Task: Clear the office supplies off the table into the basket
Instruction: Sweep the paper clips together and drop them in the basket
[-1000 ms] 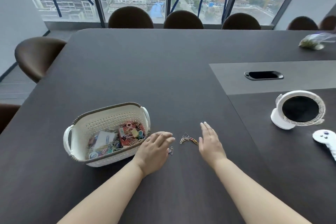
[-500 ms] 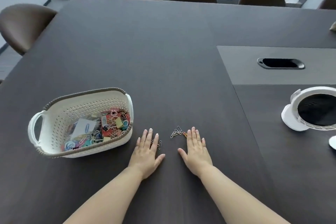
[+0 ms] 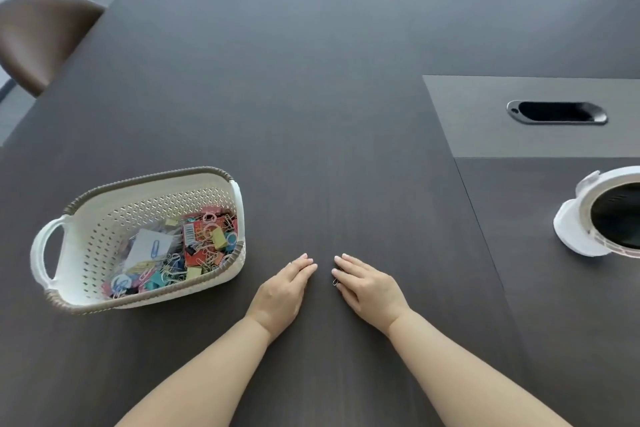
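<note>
Paper clip (image 3: 335, 281) lies seemingly touching the right hand's fingers (image 3: 341, 274).

On your table (image 3: 311, 97), the basket (image 3: 104, 218) sits left of your hands; the fan (image 3: 575, 236) lies far right of it.

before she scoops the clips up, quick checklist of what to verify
1. Both hands on the table: left hand and right hand lie flat, fingertips angled toward each other: ok.
2. Clips gathered: only one paper clip peeks out beside the right fingers; any others are hidden: cannot tell.
3. Grip secured on clips: cannot tell.
4. Basket within reach, just beside the left hand: ok.
5. Basket upright with its opening clear: ok.
6. Path from hands to basket free of objects: ok.
</note>
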Motion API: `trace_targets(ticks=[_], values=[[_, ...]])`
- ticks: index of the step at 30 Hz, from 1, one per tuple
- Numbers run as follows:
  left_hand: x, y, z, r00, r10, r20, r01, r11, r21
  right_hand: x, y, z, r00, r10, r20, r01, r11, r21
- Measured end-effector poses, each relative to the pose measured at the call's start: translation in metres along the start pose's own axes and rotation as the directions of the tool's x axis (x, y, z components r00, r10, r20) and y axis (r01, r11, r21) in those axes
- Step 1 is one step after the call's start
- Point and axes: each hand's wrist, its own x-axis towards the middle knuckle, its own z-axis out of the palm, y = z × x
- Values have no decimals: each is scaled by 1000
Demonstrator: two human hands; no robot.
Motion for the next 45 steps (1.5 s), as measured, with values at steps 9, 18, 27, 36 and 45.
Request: trace_targets(ticks=[9,18,27,36,45], values=[[-7,-6,-18,982,-184,-35,184,911,370,-15,4,-8,927,375,2,-368,910,-190],[9,-12,-2,999,-25,-46,37,960,279,4,12,21,970,76,-231,-141,950,-279],[4,-18,5,979,104,-175,-58,967,248,0,13,28,920,68,-387,-163,963,-217],[4,-16,3,978,101,-185,-54,969,242,0,10,28,926,100,-363,-186,960,-211],[0,-14,3,960,149,-238,-77,955,286,-37,7,27,930,126,-345,-172,979,-106]])
